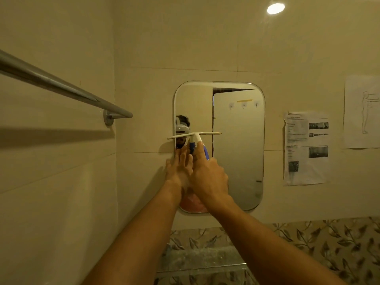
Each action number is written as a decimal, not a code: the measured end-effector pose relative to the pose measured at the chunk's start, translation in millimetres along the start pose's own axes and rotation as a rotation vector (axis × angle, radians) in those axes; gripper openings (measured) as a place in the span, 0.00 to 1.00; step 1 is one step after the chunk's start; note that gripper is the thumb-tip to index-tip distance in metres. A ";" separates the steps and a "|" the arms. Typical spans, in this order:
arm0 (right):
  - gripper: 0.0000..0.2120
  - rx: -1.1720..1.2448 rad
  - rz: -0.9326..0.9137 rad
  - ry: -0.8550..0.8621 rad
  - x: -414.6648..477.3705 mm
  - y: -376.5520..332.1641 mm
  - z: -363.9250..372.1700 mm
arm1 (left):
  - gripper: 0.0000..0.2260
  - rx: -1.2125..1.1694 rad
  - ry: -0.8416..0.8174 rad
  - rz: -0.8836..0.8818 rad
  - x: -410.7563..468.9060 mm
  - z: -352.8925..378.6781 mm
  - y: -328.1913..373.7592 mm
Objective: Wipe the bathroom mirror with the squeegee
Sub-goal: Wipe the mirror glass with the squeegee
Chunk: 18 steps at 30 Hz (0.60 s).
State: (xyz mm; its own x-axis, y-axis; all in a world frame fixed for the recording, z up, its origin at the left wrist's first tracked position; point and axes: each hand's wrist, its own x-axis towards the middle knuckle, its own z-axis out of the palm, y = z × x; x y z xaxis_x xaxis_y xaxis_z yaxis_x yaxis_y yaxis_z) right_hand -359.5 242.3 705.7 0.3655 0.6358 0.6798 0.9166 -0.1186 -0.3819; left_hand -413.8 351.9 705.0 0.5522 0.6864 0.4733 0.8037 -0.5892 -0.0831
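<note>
With the squeegee (194,135) gripped by the closed right hand (209,175) and the empty left hand (178,169) flat, streaks could be left where its blade overhangs the mirror (238,151).

Print on the wall sheet (306,148) too blurred to read; no other text

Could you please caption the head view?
Right hand holds white squeegee on rounded wall mirror; left hand alongside.
</note>
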 end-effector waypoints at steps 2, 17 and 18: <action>0.30 0.036 -0.057 0.068 10.5 -4.0 -16.1 | 0.52 0.030 0.002 0.008 -0.5 2.1 0.0; 0.37 0.006 -0.068 0.174 114.3 -48.2 -81.9 | 0.54 0.079 -0.013 -0.059 6.3 2.5 3.8; 0.37 0.003 -0.072 0.179 115.6 -48.1 -79.4 | 0.54 0.080 -0.012 -0.056 6.3 2.0 3.8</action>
State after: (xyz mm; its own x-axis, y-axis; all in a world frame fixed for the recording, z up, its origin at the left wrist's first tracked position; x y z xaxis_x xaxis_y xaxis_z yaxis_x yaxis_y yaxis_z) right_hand -348.4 260.9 852.4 0.3226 0.4966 0.8058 0.9409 -0.0755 -0.3301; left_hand -406.9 354.9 705.9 0.5081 0.7226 0.4688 0.8483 -0.5141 -0.1270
